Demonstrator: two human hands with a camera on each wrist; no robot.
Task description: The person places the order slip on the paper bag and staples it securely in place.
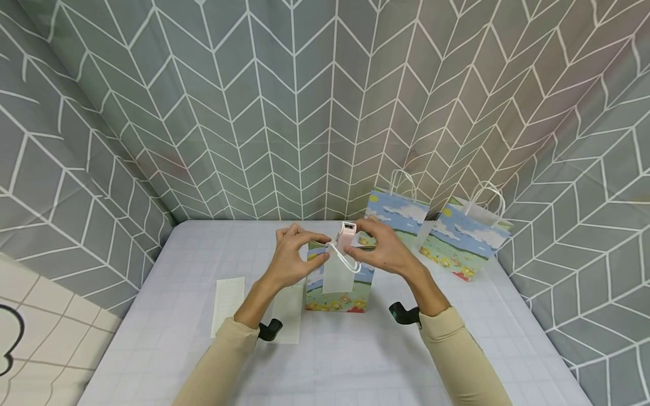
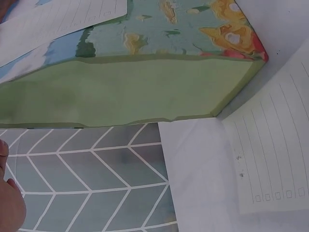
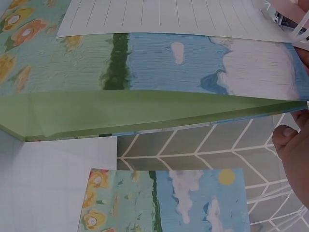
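A paper gift bag (image 1: 316,298) printed with sky, clouds and flowers is held in front of me. A lined sheet of paper (image 1: 337,277) lies flat against its front, near the top. My left hand (image 1: 290,256) pinches the bag's top edge by the white handle (image 1: 350,265) between thumb and finger. In my right hand (image 1: 387,249) is a small pink stapler (image 1: 347,238), gripped at the top of the bag above the sheet. The right wrist view catches only part of the stapler (image 3: 288,13) at its upper corner. Whether its jaws touch the paper is hidden.
Two more printed gift bags, one (image 1: 398,213) behind and one (image 1: 469,232) farther right, stand at the back right. Two lined sheets, one (image 1: 227,299) at the left and one (image 1: 288,320) nearer the bag, lie on the white table (image 1: 345,361). A patterned curtain (image 1: 284,113) hangs behind.
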